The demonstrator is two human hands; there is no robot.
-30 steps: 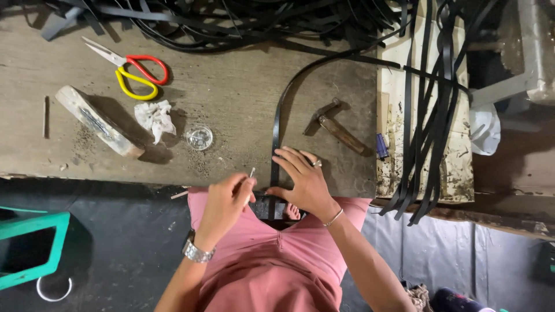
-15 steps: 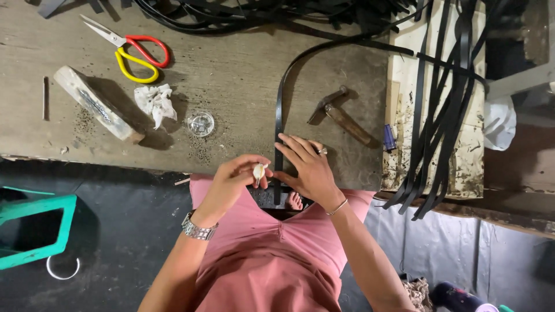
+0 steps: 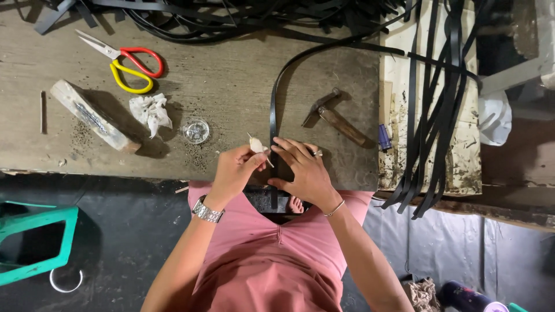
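A long black strap (image 3: 272,110) runs down the worn wooden workbench (image 3: 231,86) to its front edge. My right hand (image 3: 303,170), a ring on one finger, lies flat on the strap's near end and presses it down. My left hand (image 3: 234,167), with a metal watch on the wrist, pinches a small pale stick with a whitish blob (image 3: 257,147) at its tip. That tip sits right beside the strap, next to my right fingertips. Below the bench edge a dark piece (image 3: 263,199) lies on my lap.
Red-and-yellow scissors (image 3: 128,63), a wooden block (image 3: 92,115), a crumpled white rag (image 3: 150,111), a small glass dish (image 3: 196,131) and a hammer (image 3: 338,118) lie on the bench. Several black straps are heaped along the back and hang at the right (image 3: 433,115). A teal frame (image 3: 40,242) stands lower left.
My left hand rose from the bench edge and carried the stick up beside the strap. My right hand shifted slightly up along the strap and still presses it.
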